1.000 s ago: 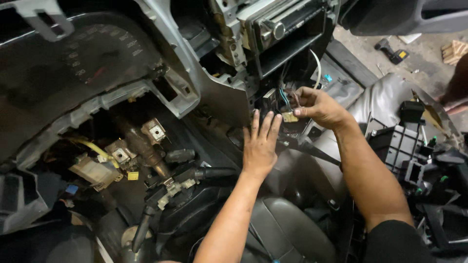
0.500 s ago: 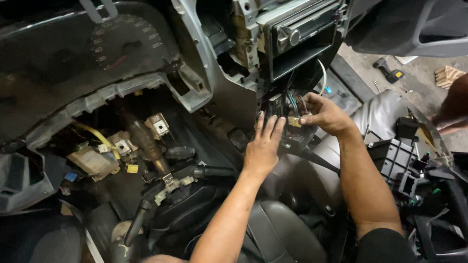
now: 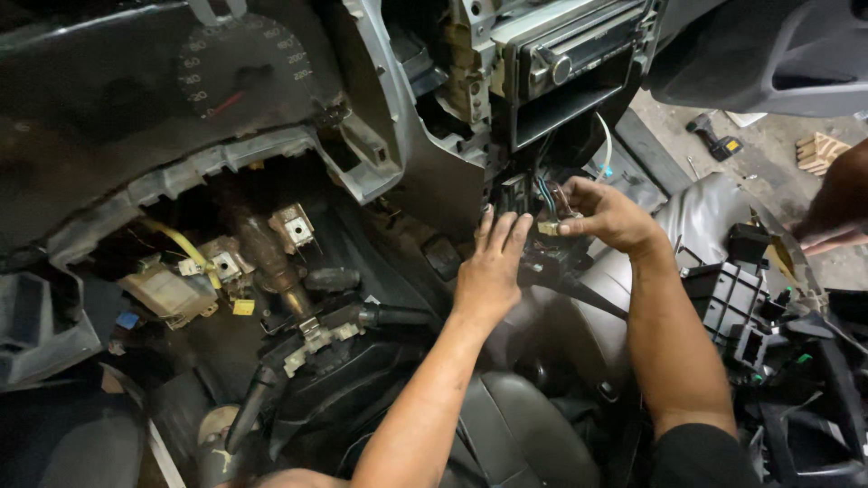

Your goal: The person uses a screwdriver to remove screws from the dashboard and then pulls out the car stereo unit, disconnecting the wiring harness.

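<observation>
I look into a stripped car dashboard. My left hand lies flat with fingers spread against the dark parts under the centre console. My right hand pinches a small pale wiring connector with blue and dark wires that run up behind the car radio. The two hands are close together, fingertips almost touching. What lies under the left palm is hidden.
The instrument cluster sits upper left above the bare steering column with yellow wiring. Loose black plastic parts lie on the right. Another person's arm shows at the right edge. A cordless tool lies on the floor.
My view has shifted a little, so the dashboard has slid rightward in the picture. Both hands stay at the wiring under the radio with little change in grip.
</observation>
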`<state>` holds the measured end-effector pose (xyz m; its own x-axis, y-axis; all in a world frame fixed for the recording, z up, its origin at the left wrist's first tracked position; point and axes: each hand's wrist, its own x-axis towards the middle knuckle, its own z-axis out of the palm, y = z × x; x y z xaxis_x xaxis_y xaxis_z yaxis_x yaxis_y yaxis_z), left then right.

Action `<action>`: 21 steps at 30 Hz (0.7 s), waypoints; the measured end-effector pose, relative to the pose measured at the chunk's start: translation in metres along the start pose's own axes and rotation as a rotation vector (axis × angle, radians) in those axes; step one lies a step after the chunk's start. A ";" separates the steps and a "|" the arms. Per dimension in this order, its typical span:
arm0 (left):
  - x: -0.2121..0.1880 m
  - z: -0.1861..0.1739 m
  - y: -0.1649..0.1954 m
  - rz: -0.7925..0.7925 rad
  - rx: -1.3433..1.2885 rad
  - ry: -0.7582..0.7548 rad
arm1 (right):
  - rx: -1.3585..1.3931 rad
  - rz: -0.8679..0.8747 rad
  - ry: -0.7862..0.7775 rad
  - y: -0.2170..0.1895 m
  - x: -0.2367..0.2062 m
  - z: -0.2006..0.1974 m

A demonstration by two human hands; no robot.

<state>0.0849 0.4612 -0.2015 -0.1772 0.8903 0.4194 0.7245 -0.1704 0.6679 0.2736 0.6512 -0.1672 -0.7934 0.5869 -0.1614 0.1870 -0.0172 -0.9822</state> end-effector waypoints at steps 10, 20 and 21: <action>0.011 -0.015 0.004 -0.063 0.049 -0.090 | -0.814 -0.250 0.186 -0.039 -0.027 0.050; 0.015 -0.019 -0.003 -0.031 -0.014 -0.059 | -0.956 -0.314 0.112 -0.043 -0.018 0.059; 0.014 -0.017 -0.005 -0.017 0.003 -0.051 | -0.970 -0.292 0.120 -0.043 -0.018 0.060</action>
<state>0.0676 0.4675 -0.1881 -0.1560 0.9134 0.3760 0.7235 -0.1535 0.6731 0.2447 0.5929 -0.1277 -0.8297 0.5415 0.1355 0.4267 0.7719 -0.4713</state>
